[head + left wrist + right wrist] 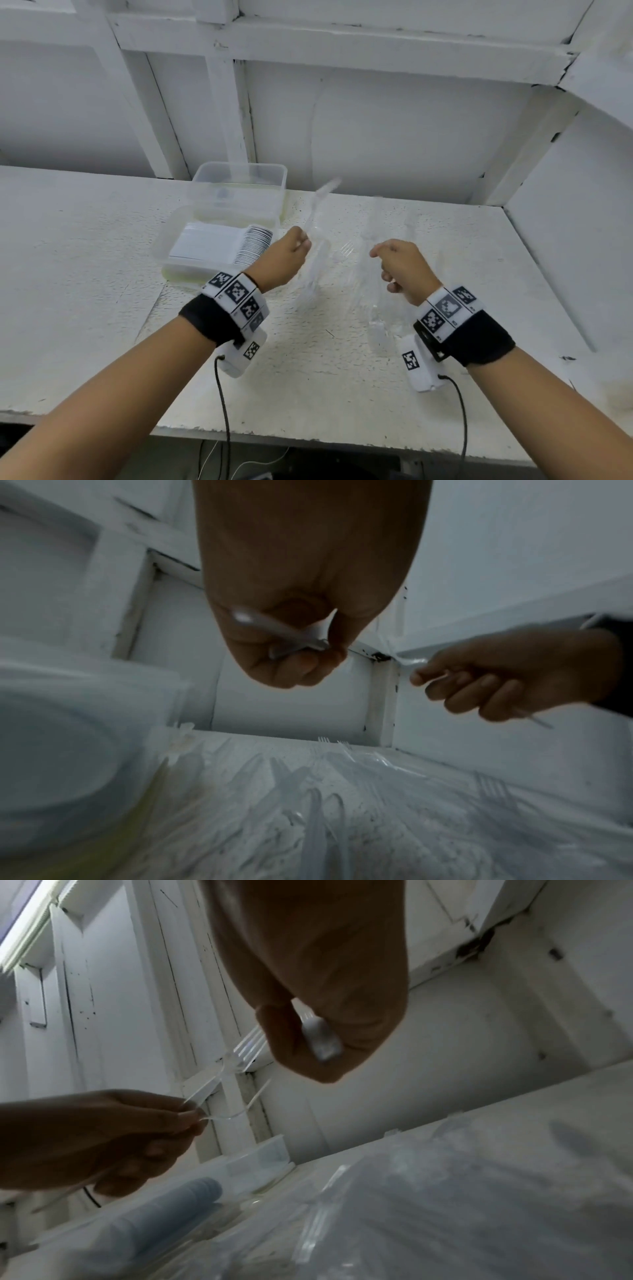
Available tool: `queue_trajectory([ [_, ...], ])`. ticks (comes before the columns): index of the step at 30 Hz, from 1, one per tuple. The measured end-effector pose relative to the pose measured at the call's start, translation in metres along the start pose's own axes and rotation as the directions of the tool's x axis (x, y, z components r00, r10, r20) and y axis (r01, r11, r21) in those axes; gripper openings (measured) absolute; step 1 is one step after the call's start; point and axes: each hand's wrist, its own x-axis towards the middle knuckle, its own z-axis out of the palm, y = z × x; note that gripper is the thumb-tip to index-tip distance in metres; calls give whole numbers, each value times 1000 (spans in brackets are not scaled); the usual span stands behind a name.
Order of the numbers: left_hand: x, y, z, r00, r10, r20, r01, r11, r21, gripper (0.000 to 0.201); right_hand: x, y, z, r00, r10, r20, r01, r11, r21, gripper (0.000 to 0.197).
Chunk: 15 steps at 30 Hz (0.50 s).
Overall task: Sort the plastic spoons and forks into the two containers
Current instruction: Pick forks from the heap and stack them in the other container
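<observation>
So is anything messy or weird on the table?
A bit messy, yes. Clear plastic cutlery lies loose and criss-crossed on the table, not in rows, beside the neatly stacked near container. The far container looks almost empty. Nothing looks broken or spilled. Each hand, left hand and right hand, grips cutlery.

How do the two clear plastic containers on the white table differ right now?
The nearer clear plastic container holds a neat stack of white plastic cutlery; the farther clear plastic container looks almost empty, its contents hard to make out. The nearer one sits right beside the left hand; the farther one stands behind it, against the wall. Both are rectangular, translucent and lidless.
</observation>
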Motion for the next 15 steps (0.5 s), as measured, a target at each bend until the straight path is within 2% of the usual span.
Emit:
queue_trajectory([
  [2,-8,-6,-2,994,-105,-22,97,965,-244,13,8,-2,22,997,50,66,-42,992,-118,7],
  [3,-11,-9,-3,990,-140,-33,123,945,-303,12,12,-3,34,994,61,92,-41,978,-204,7],
  [6,-18,-14,-1,978,-199,-60,162,910,-382,10,21,-6,67,978,118,171,-20,873,-487,25],
  [8,-21,-17,0,972,-224,-74,176,899,-400,8,25,-7,81,975,143,172,-14,806,-592,45],
  [10,-25,-19,0,969,-230,-88,178,902,-393,12,27,-8,88,978,146,149,-29,800,-599,49],
  [15,-34,-26,-3,965,-243,-102,186,903,-387,17,28,-11,92,976,203,75,-139,852,-505,27],
])
